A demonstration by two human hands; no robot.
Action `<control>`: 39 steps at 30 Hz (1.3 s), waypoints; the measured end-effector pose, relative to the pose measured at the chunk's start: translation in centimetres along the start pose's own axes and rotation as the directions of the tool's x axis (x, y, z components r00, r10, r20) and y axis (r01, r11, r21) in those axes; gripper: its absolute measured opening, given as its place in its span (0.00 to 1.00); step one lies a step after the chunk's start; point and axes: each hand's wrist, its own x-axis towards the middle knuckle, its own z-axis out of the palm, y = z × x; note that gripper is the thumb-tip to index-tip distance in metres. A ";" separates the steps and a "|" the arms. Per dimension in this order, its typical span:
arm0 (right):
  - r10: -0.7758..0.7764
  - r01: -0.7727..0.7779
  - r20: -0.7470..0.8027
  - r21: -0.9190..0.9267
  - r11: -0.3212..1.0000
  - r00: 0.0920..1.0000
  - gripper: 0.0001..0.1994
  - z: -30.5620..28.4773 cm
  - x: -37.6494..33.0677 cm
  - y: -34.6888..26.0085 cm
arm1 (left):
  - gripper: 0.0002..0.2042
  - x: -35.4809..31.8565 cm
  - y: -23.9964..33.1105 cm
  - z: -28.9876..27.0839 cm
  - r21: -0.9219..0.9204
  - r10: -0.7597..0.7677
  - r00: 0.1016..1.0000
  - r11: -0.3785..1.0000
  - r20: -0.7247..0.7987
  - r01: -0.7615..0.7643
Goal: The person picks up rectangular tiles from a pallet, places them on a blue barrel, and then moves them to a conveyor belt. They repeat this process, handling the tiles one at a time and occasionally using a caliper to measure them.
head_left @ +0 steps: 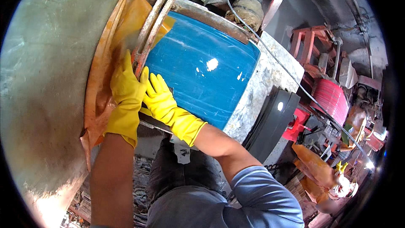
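**Mia:** What are the two hands doing?

**Sam:** Both wear yellow rubber gloves. The left hand [126, 90] lies flat with its fingers stretched out and loose. It presses on the orange plastic sheet [110, 55] that wraps around the edge of the big grey drum [46, 84]. It is not gripping anything.

**Mia:** And the other one?

**Sam:** The right hand [159, 97] is just beside the left one, and they touch at the fingers. Its fingers are spread out flat too, not curled. It rests at the lower left edge of the shiny blue roller [202, 74], close to the orange sheet.

**Mia:** Where is the orange sheet?

**Sam:** It sits between the grey drum and the blue roller. It hangs down past the left wrist, and its bottom end looks torn.

**Mia:** What is that thing by the fingertips?

**Sam:** A rusty metal bar [154, 21]. It runs up and away from the left fingertips, across the top of the orange sheet.

**Mia:** What else is around?

**Sam:** A speckled grey block [263, 82] is at the right end of the blue roller. A thin cable [291, 78] crosses over it. Far to the right is a red roller [333, 97] with a red metal frame [310, 44] behind it.
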 end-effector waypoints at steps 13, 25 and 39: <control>0.118 -0.122 0.139 0.020 0.992 0.983 0.45 -20.2 -16.8 8.8 | 0.38 -0.5 0.3 0.0 0.019 -0.044 0.999 0.999 0.007 0.043; 0.406 -0.391 0.292 -0.112 0.914 0.866 0.60 -21.5 -22.4 8.1 | 0.38 -0.1 0.2 0.4 -0.035 -0.099 0.990 0.994 0.099 0.103; 0.879 -0.935 -0.322 -0.079 0.345 0.351 0.54 -26.9 -47.4 0.1 | 0.36 1.9 -6.8 3.7 -0.014 0.013 0.998 1.000 0.057 -0.012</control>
